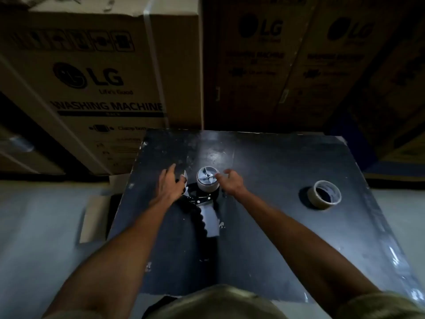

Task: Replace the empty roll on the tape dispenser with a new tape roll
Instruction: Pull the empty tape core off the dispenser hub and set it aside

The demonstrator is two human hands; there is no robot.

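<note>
While both hands reach in, the job looks just begun.
Dispenser: black hand-held tape dispenser (202, 203) lies mid-table, its pale spool (207, 179) up.
New roll: tan ring of tape (324, 194) waits well apart, right.
Left hand (169, 184): fingers spread, touching the dispenser.
Right hand (231, 181): loosely curled beside the spool, holding nothing.
Left to do: fit the new roll.

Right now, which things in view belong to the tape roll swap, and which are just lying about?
Job:
- tape dispenser, lying on the dark table
- spool on it
- tape roll
- left hand
- right hand

Lying about:
- washing machine boxes
- cardboard piece
</note>
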